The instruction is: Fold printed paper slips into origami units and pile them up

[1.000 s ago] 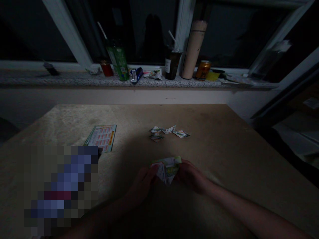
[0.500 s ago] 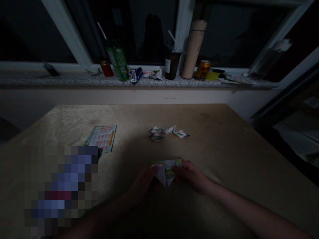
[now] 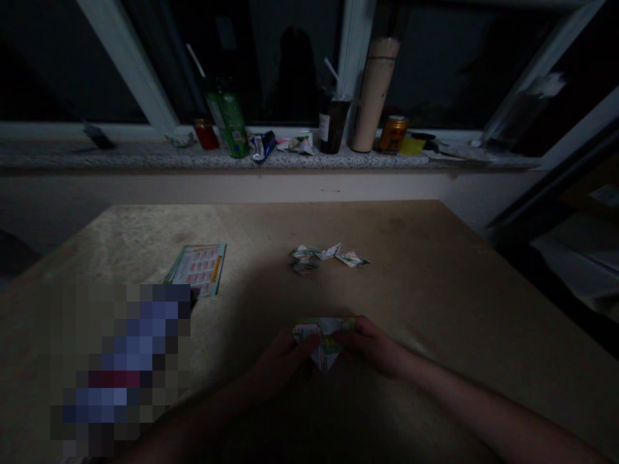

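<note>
Between my two hands is a folded sheet of printed paper [image 3: 329, 361], green and white, its lower end coming to a point. My left hand [image 3: 285, 354] pinches its left side, the thumb lying across the front. At the right side my right hand [image 3: 370, 341] grips it, thumb on the front and fingers behind. The fingers behind the paper are mostly hidden. Farther back on the table lie several small folded paper pieces [image 3: 351, 259], grouped close together.
The brown table [image 3: 411, 277] reaches to the wall. A stack of printed sheets [image 3: 200, 267] lies at left, beside a pixelated blue area. On the windowsill [image 3: 290, 161] stand a green bottle [image 3: 235, 125], a dark drink cup [image 3: 333, 129], a tall flask [image 3: 374, 96] and an orange can [image 3: 393, 135].
The folded paper and both hands have come slightly nearer to me. My left thumb has slid right, toward the middle of the paper. The small pieces stay where they were.
</note>
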`<state>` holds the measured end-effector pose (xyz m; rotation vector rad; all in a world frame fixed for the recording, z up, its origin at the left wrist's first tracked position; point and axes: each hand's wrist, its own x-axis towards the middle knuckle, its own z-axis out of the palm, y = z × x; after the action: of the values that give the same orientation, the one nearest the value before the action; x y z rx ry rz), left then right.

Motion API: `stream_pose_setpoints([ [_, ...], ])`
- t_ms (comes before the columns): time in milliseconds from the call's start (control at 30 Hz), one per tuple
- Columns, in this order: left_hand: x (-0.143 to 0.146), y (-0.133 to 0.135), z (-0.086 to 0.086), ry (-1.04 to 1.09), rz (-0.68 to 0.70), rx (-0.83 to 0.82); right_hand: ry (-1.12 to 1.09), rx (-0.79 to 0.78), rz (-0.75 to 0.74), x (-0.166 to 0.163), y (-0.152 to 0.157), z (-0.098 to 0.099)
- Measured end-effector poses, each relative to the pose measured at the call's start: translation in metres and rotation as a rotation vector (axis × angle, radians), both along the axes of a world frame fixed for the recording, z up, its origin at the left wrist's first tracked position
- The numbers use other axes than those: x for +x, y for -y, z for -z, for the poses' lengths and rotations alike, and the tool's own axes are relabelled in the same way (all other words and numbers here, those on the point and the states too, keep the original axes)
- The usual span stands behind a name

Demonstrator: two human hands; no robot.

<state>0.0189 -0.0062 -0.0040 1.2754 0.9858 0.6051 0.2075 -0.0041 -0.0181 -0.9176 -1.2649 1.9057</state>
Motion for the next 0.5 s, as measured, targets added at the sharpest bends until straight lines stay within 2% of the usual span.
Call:
stream_pose_setpoints([
  [100,-0.002,-0.003,0.001,0.033,0.057,-0.035,-0.015,0.022,-0.011,0.0,0.0,0.002],
  [233,-0.003,-0.005,-0.004,0.051,0.059,-0.121,-0.023,0.046,-0.028,0.0,0.0,-0.001],
  [367,-0.003,-0.005,-0.009,0.025,0.06,-0.097,-0.007,0.069,-0.03,0.0,0.0,-0.008],
  [500,-0.006,-0.006,-0.005,0.079,0.08,-0.111,-0.02,0.076,-0.055,0.0,0.0,-0.011],
])
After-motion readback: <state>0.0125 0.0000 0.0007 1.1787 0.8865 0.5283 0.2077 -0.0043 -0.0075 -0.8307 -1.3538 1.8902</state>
